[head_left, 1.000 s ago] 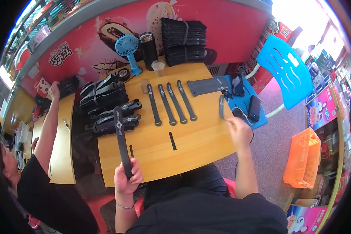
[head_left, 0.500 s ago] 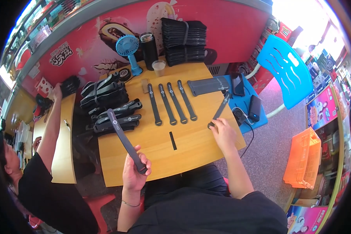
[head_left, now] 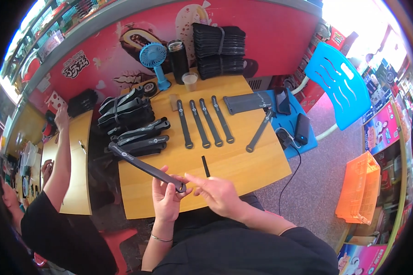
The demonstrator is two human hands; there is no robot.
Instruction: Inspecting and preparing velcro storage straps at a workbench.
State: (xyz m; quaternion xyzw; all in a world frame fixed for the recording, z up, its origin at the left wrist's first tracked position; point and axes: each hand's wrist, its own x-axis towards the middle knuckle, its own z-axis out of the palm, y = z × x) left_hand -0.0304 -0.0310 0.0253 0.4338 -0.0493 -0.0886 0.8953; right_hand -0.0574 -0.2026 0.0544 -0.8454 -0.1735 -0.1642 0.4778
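Note:
My left hand (head_left: 166, 204) grips a dark grey strap (head_left: 140, 162) near its slotted end, and the strap's other end points up and left. Close beside that slotted end is my right hand (head_left: 221, 196), its index finger stretched toward it; whether it touches is unclear. Several similar straps (head_left: 199, 123) lie side by side on the wooden table (head_left: 142, 192). One more strap (head_left: 260, 133) lies slanted at the right. A short black strip (head_left: 205, 166) sits just beyond my right hand.
Bundled black straps (head_left: 126, 112) are piled at the table's left, a tall black stack (head_left: 219, 50) at the back. Near it stand a blue fan (head_left: 154, 57), a black bottle (head_left: 177, 64) and a plastic cup (head_left: 189, 81). At left, a co-worker's arm (head_left: 62, 160) reaches over another table.
My right hand has let go of the slanted strap on the right and moved left to the held strap. The held strap has tilted flatter, its far end swinging left and down.

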